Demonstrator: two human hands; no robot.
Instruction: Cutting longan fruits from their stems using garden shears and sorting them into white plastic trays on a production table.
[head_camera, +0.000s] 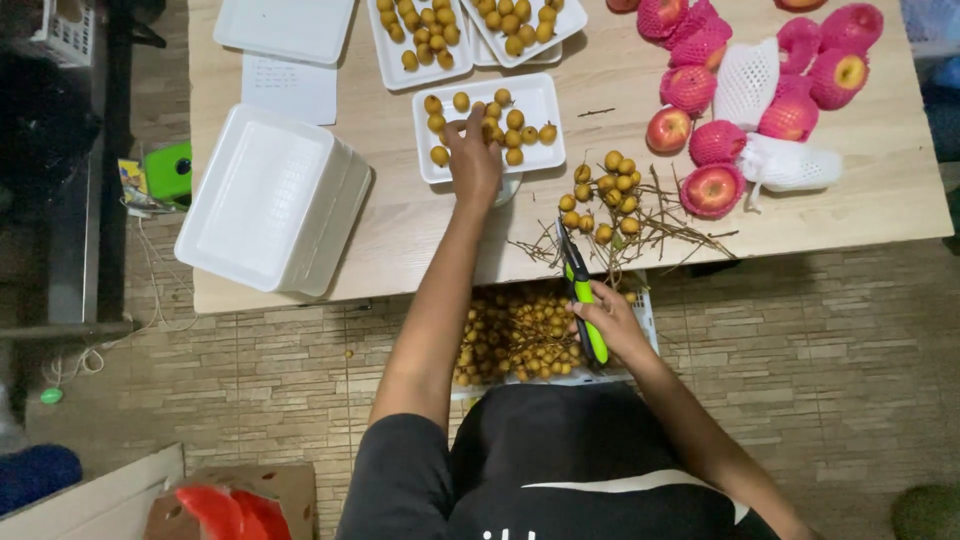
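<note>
Head view: left hand (472, 150) on white tray (540, 95) (rectangular, foam).

Wooden table (420, 240) over brick-patterned floor (800, 350)

The white tray (537, 95) lies flat under the left hand (472, 155), with small yellow-brown fruits (515, 120) loose in it. The green-handled shears (580, 290) sit in the right hand (612, 325), blades pointing away.

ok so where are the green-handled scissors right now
In the head view, the green-handled scissors are in the right hand at the table's near edge, blades pointing toward the twiggy bunch of small yellow-brown fruit, above the white crate of fruit.
</note>
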